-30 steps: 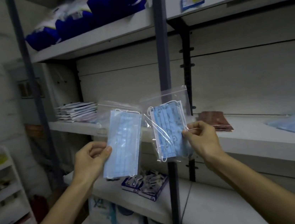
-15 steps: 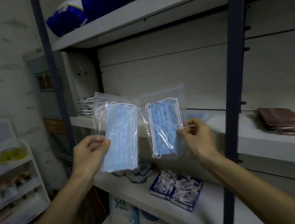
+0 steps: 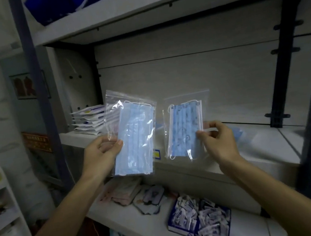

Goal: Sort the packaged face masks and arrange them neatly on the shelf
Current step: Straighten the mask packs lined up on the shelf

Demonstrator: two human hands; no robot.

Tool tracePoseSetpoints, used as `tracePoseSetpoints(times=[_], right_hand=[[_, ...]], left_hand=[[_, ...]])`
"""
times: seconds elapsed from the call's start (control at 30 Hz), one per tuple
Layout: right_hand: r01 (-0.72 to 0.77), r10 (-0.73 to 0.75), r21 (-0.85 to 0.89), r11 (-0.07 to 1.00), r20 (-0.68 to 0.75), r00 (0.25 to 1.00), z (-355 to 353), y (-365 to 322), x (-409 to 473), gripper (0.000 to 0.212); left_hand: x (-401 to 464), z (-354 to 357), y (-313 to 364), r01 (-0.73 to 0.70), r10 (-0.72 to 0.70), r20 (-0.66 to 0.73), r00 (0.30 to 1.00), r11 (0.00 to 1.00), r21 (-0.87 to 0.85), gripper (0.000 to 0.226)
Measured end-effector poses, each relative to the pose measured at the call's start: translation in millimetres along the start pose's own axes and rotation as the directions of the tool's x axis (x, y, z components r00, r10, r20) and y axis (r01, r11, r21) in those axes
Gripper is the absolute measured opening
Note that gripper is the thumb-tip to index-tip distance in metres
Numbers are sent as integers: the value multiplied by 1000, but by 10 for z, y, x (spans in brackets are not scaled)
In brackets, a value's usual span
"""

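Head view: my left hand pinches the plain blue mask bag at its left edge; my right hand pinches the printed mask bag at its right edge. Both bags are held upright in front of the shelf, apart. Risk: thin edge pinches on slick plastic, so either bag could slip down onto the boxes below my grip.

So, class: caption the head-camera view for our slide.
Left hand holds a plain bagged mask, right hand a patterned one.
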State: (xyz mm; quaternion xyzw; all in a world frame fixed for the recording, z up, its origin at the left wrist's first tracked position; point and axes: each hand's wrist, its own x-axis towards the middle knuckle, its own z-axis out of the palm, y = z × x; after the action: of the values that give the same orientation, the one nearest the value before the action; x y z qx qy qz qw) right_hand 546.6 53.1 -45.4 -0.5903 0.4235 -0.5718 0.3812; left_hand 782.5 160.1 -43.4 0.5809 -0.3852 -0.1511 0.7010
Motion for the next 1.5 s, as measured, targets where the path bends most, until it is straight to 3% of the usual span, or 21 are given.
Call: tracePoseSetpoints(times=[0.23, 0.43, 0.73, 1.23, 1.5], right_hand=[[-37, 25, -53, 998, -208, 978, 8, -37, 387, 15], [-64, 5, -122, 990, -428, 904, -183, -133, 625, 27], [-197, 11, -290, 937, -539, 842, -362, 31, 743, 14], [-389, 79, -698, 602, -433, 898, -497, 346, 900, 34], [-377, -66, -891, 254, -405, 912, -512, 383, 919, 41]], left_hand=[[678, 247, -185, -28, 40, 161, 986, 997, -74, 13], [1198, 519, -156, -59, 102, 303, 947, 987, -148, 17], [1469, 1067, -239, 90, 35, 474, 880, 967, -237, 11], [1618, 1595, -402, 149, -17, 518, 855, 965, -215, 12], [1595, 1601, -417, 142, 0, 535, 845, 964, -225, 12]])
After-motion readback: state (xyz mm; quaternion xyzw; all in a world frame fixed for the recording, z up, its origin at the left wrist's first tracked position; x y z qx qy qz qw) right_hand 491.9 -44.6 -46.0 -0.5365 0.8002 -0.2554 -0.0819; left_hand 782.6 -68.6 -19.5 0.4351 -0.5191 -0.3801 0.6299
